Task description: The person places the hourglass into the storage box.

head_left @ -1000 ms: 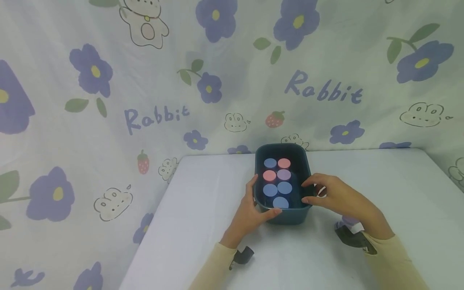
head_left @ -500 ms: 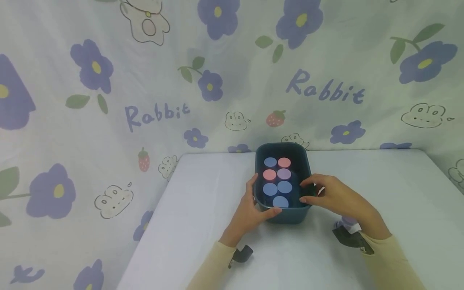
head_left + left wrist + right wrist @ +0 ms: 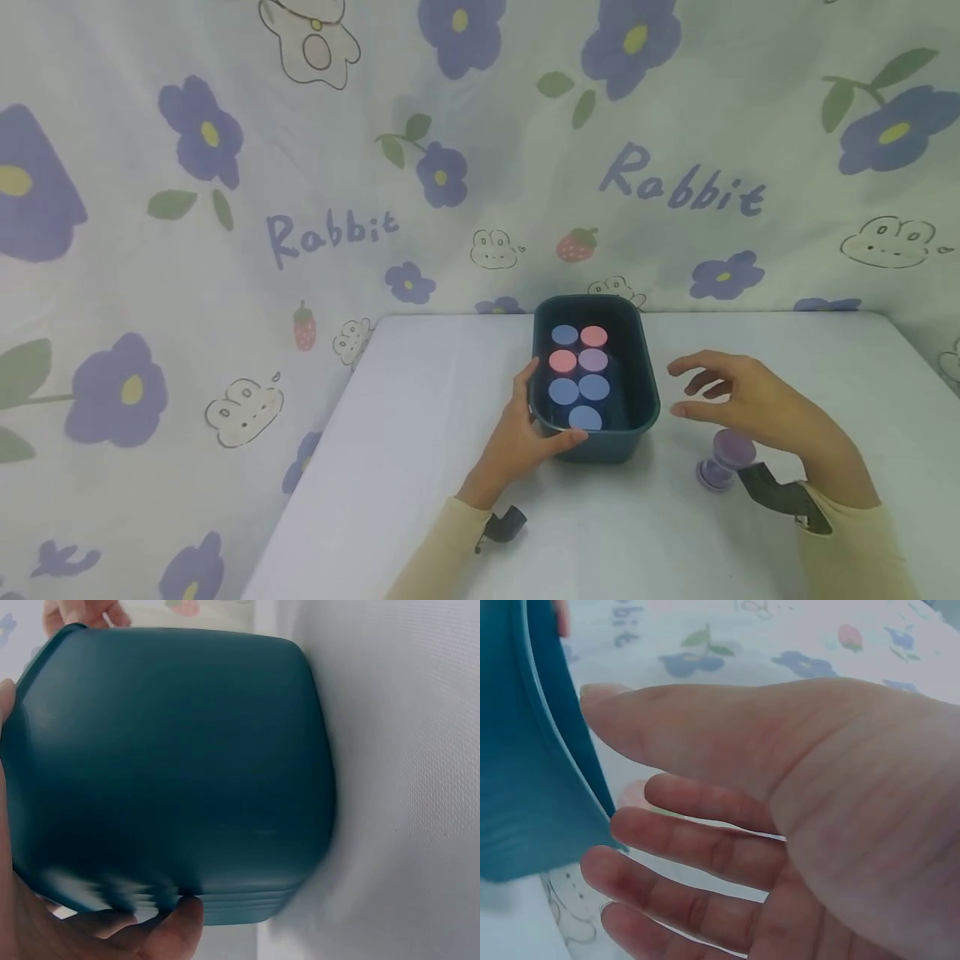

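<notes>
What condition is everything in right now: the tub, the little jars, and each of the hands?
Tub: upright on the table, open-topped, held at its near left corner.
Jars in tub: seven, standing upright, lids on.
Purple jar: outside the tub, on the table beneath the right hand.
Left hand: grips the tub's rim.
Right hand: open, holding nothing, clear of the tub.

Smooth matt plastic bin (image 3: 596, 446) on a finely woven cloth table cover (image 3: 420, 467).

Seven round lids (image 3: 578, 375) lie in the bin (image 3: 649, 392) mid-table (image 3: 420, 433), with perhaps a spool (image 3: 724, 459) to its right.
</notes>
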The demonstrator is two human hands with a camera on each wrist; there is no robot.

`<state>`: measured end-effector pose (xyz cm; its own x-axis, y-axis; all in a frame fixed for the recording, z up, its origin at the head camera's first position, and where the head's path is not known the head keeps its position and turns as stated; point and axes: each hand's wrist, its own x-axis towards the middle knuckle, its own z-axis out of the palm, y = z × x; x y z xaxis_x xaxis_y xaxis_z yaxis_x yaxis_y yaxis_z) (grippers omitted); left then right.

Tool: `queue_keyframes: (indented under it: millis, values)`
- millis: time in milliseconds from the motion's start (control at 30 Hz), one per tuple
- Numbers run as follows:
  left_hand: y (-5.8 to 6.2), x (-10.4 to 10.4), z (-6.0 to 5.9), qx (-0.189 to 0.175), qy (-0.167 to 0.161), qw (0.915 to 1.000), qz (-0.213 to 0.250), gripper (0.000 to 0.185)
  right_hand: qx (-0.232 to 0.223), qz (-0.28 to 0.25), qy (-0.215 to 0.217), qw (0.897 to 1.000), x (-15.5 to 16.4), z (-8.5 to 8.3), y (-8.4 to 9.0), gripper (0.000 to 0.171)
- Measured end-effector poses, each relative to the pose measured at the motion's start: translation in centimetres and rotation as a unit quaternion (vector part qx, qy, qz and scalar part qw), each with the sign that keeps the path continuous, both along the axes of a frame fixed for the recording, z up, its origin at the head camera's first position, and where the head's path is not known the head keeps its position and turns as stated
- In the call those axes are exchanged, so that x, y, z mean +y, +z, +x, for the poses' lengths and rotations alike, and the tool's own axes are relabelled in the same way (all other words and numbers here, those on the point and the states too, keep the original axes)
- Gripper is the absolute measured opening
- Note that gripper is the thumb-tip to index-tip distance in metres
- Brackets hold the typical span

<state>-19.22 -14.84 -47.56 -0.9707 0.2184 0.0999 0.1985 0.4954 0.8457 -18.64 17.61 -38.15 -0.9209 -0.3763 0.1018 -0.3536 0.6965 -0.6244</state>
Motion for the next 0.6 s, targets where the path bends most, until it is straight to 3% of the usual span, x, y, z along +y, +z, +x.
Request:
queue_keyframes:
  millis: [200,433,600]
  values:
    - [0.2,0.1,0.0,-0.003,0.004,1.0,-0.003,0.115,0.001,0.009,0.003,1.0,2.6,0.9,-0.7,0.054]
    - [0.3,0.0,0.1,0.004,0.005,1.0,-0.001,0.115,-0.006,0.023,0.036,0.999,4.8,2.2,-2.7,0.056]
    - [0.3,0.1,0.2,0.0,0.003,1.0,0.0,0.115,-0.013,0.036,0.024,0.999,5.3,2.8,-3.8,0.063]
